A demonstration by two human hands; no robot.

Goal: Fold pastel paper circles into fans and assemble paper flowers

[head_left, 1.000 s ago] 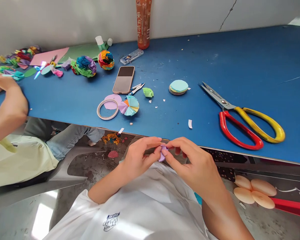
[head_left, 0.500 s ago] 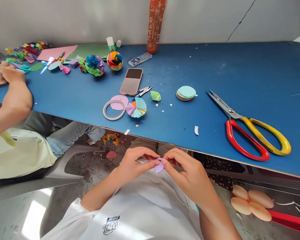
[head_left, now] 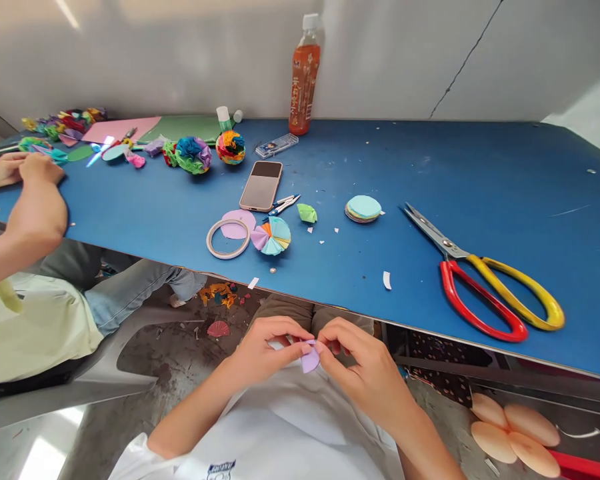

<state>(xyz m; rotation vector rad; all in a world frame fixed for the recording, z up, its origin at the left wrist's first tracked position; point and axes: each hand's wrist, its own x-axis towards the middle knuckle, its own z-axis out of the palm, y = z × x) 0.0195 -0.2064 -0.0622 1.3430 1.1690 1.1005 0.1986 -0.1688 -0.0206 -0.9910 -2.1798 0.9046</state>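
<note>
Head view: below the near edge of a blue table [head_left: 480, 173], the left hand [head_left: 263, 350] and right hand [head_left: 367, 370] meet in the lap, fingertips pinched on a small folded lilac paper piece [head_left: 310, 359]. On the table lie red-and-yellow scissors [head_left: 485, 287], a tape ring [head_left: 226, 239], a phone [head_left: 261, 185] and a stack of paper circles [head_left: 363, 208]. A co-worker's hand [head_left: 40, 193] rests at the far left.

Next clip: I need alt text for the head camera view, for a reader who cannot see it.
A person's left hand and right hand pinch a small folded lilac paper piece in front of their chest, below the edge of a blue table. On the table lie red-and-yellow scissors, a phone, a tape ring, paper circles and colourful paper balls; another person's hands work at far left.
</note>
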